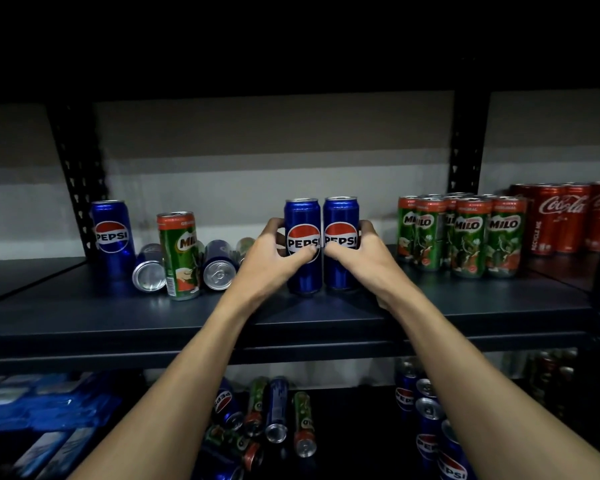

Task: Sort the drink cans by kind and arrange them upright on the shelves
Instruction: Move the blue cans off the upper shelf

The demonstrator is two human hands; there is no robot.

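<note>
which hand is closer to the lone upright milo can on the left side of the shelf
Left. The left hand, gripping the left Pepsi can, is right of the Milo can; the right hand grips the right Pepsi can, farther right still.

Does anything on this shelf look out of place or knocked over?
Yes. Left of the left hand, two blue cans lie on their sides, and a lone Milo can stands between them, far from the Milo group on the right.
</note>
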